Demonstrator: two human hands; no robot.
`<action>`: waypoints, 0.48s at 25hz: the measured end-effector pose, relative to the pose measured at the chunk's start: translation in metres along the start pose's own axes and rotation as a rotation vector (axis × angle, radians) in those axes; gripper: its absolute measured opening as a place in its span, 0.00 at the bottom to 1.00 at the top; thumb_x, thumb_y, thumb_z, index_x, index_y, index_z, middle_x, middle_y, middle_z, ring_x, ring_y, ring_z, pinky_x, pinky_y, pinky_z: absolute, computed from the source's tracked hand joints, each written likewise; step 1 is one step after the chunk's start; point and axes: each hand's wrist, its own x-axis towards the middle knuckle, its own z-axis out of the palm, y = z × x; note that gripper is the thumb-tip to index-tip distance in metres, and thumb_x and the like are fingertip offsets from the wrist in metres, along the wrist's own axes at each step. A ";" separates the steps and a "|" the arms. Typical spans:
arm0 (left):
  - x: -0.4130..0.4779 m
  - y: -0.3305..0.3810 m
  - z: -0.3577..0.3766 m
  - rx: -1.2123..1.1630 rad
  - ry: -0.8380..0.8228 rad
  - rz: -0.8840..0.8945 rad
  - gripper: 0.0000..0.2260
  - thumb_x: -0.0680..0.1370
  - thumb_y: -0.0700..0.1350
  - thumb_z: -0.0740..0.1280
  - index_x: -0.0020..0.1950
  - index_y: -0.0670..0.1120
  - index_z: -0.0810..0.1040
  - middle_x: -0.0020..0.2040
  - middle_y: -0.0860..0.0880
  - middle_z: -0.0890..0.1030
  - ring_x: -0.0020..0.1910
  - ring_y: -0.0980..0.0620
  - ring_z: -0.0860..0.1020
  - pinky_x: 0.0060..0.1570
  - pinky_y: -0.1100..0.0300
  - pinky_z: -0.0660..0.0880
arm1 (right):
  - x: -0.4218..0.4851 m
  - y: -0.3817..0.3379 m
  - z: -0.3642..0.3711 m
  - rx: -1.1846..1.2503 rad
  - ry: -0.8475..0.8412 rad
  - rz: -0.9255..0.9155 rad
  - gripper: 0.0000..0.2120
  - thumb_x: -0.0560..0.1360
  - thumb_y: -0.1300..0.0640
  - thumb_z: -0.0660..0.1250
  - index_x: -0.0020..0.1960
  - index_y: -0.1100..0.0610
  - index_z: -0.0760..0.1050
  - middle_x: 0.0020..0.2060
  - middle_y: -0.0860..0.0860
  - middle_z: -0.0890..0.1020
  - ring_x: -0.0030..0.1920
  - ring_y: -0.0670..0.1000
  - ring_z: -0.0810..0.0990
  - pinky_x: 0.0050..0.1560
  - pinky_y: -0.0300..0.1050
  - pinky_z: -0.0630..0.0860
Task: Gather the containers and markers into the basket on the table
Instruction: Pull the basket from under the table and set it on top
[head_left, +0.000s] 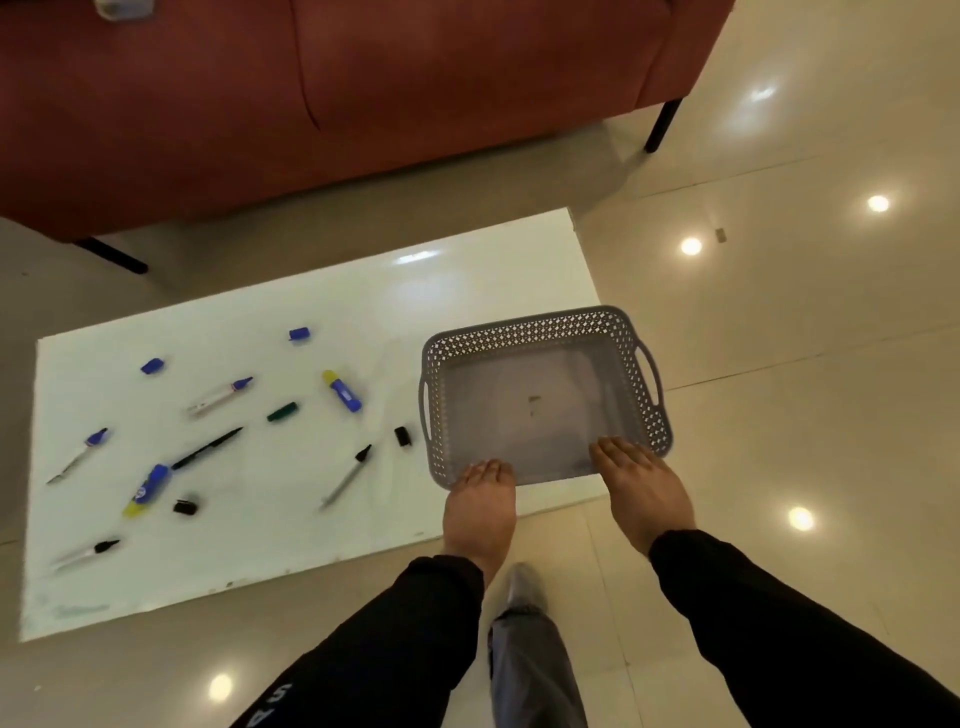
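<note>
Gripping the basket (530, 325) by its near rim, left hand (480, 499) and right hand (641, 483) both curled on it, guessing it's at the desk (311, 291) end so markers (221, 397) are reachable.

No word can be read in full. The left sleeve (363, 649) carries white letters near the lower edge of the view, turned sideways, partly cut off and too blurred to make out. The blue and yellow container (148, 491) on the table (311, 519) bears a white label with a round mark, its print too small to read. A small dark mark on the floor of the basket (524, 325) is illegible.
</note>
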 end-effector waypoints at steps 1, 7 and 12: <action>0.007 0.001 0.010 0.001 -0.010 -0.013 0.21 0.80 0.38 0.54 0.74 0.40 0.68 0.72 0.42 0.73 0.71 0.44 0.71 0.76 0.52 0.59 | 0.007 0.006 0.009 0.000 -0.015 -0.006 0.29 0.78 0.66 0.53 0.79 0.56 0.60 0.77 0.52 0.65 0.78 0.51 0.61 0.77 0.45 0.51; 0.028 -0.003 0.050 0.003 -0.095 -0.031 0.22 0.81 0.37 0.56 0.76 0.41 0.65 0.74 0.43 0.71 0.74 0.46 0.68 0.76 0.54 0.56 | 0.028 0.019 0.050 0.005 -0.070 0.020 0.28 0.80 0.66 0.52 0.80 0.56 0.58 0.79 0.52 0.62 0.79 0.52 0.56 0.78 0.46 0.44; -0.012 -0.022 0.023 0.016 -0.161 0.059 0.28 0.85 0.51 0.55 0.81 0.41 0.51 0.81 0.42 0.56 0.80 0.45 0.53 0.78 0.52 0.44 | 0.000 -0.008 0.030 -0.030 -0.151 0.098 0.31 0.79 0.62 0.50 0.81 0.57 0.49 0.81 0.53 0.53 0.81 0.52 0.48 0.78 0.47 0.42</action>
